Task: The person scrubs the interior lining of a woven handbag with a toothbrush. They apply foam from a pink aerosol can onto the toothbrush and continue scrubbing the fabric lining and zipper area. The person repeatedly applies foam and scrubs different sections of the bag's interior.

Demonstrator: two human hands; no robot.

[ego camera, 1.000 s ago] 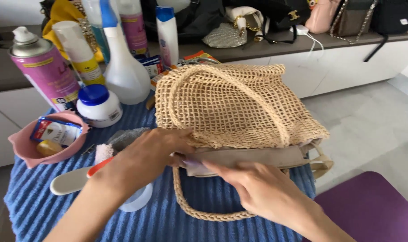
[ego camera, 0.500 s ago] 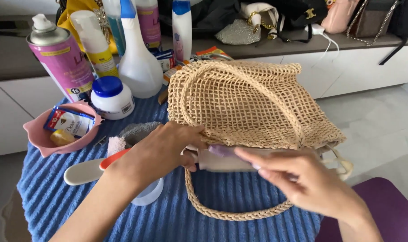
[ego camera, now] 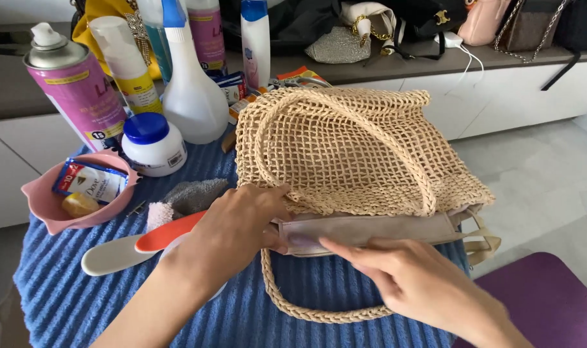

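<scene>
My left hand [ego camera: 238,225] pins the straw bag [ego camera: 351,154] flat on the blue mat [ego camera: 80,303] while my right hand [ego camera: 409,283], fingers loosely extended, slides along its grey liner [ego camera: 371,229], probably feeling for the zip, so next needs a fine pinch.

Purple mat [ego camera: 551,303] cut off, bottom right.

place: home, living room or bedroom corner
floor: pale tiles [ego camera: 551,174]
furniture: low white cabinet [ego camera: 499,96] with dark top, handbags [ego camera: 525,22] lined on it
work surface: small table under blue ribbed towel [ego camera: 345,296]
clutter: spray can [ego camera: 77,90], spray bottle [ego camera: 190,90], cream jar [ego camera: 153,145], pink bowl [ego camera: 55,206]
other: purple mat [ego camera: 551,303]
</scene>
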